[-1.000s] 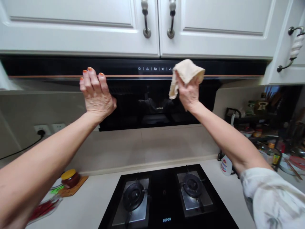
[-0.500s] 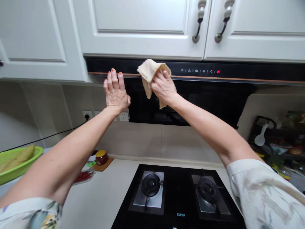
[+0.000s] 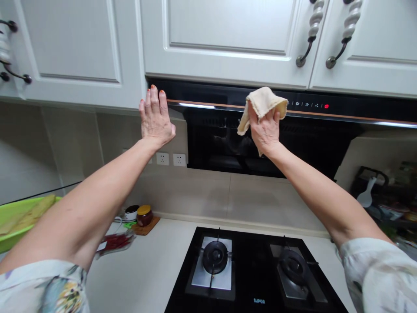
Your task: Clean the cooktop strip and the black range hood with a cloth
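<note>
My right hand (image 3: 265, 128) grips a cream-coloured cloth (image 3: 265, 101) and presses it against the front strip of the black range hood (image 3: 208, 93). The cloth covers part of the row of touch icons; a red power icon (image 3: 326, 106) glows to the right of it. At the hood's left end my left hand (image 3: 156, 115) lies flat with fingers stretched upward and nothing in it. Its fingertips rest by the hood's corner, at the lower edge of the white cabinet (image 3: 81, 89).
Below stands a black gas stove (image 3: 247, 261) with two burners. On the counter (image 3: 140, 265) at left are a yellow-lidded jar (image 3: 144, 215), a bag of red things (image 3: 117, 241) and a green basin (image 3: 13, 211). A dark rack (image 3: 368, 191) with a white ladle stands at right.
My right hand has slid the cloth to the right along the hood strip, now over some icons. The view has shifted left; my left hand sits nearer the hood's left end.
</note>
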Motion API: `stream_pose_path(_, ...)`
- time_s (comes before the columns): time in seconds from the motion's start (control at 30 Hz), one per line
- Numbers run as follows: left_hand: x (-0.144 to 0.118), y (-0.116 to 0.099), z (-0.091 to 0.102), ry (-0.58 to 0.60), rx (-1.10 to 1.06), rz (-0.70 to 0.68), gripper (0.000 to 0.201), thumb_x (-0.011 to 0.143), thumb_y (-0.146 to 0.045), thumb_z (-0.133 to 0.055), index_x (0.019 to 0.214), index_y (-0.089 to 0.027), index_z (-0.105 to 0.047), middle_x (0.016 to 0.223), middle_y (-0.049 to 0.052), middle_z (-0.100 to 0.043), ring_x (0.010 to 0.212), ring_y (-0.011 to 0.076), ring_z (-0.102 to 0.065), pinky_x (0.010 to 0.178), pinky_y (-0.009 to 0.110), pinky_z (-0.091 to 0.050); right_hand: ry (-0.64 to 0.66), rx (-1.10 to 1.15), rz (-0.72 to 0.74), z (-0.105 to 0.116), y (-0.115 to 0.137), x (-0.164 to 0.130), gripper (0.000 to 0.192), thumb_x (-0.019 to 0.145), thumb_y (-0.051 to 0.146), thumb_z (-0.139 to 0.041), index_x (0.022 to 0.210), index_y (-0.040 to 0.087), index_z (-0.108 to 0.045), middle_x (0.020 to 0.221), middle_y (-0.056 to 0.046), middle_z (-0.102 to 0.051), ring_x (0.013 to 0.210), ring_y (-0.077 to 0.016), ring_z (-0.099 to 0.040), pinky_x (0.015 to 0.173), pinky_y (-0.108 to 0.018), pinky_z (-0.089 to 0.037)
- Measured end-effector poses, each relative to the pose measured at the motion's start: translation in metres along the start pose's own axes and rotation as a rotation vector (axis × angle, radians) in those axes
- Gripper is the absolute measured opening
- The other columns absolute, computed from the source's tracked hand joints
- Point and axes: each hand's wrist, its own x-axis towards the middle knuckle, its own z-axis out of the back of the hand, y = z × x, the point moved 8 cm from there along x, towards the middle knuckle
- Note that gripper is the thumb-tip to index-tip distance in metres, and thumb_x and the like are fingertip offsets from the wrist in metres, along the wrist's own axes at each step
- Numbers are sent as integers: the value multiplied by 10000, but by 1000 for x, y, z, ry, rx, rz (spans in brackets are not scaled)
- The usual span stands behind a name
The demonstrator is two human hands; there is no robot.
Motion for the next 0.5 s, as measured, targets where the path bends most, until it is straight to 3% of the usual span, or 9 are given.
stream_pose_path(0.2, -3, 8, 0, 16, 12, -10, 1114, 660, -48, -636, 1650, 45, -134, 1739, 272, -10, 1630, 363, 40, 1307, 587, 36, 95, 50, 181, -22, 118, 52, 542, 1041, 203, -345, 1548, 121, -517, 1486, -227, -539, 1475, -377, -414, 1184, -669, -349)
stream_pose_path(0.33, -6, 17, -2, 63, -22, -24, 1084, 723, -104, -652, 1646, 59, -107, 1745, 254, 19, 1631, 342, 84, 1326, 545, 71, 125, 145, 349, -27, 204, 81, 538, 1042, 177, -268, 1468, 85, -584, 1481, -218, -548, 1492, -346, -411, 1225, -636, -333)
stream_pose_path(0.43, -7, 24, -1, 57, -43, -14, 1061, 743, -122, -663, 1653, 21, -137, 1746, 251, -25, 1636, 337, 42, 1336, 540, 50, 115, 232, 411, -23, 237, 92, 613, 1035, 162, -153, 1449, 115, -603, 1476, -175, -564, 1484, -326, -432, 1227, -611, -332)
stream_pose_path(0.5, -7, 24, 0, 39, -22, -31, 1102, 697, -102, -662, 1654, 20, -128, 1739, 268, -46, 1634, 349, -3, 1332, 568, 12, 118, 252, 420, -19, 235, 91, 651, 1031, 161, -102, 1456, 149, -595, 1480, -143, -564, 1488, -308, -430, 1222, -593, -339)
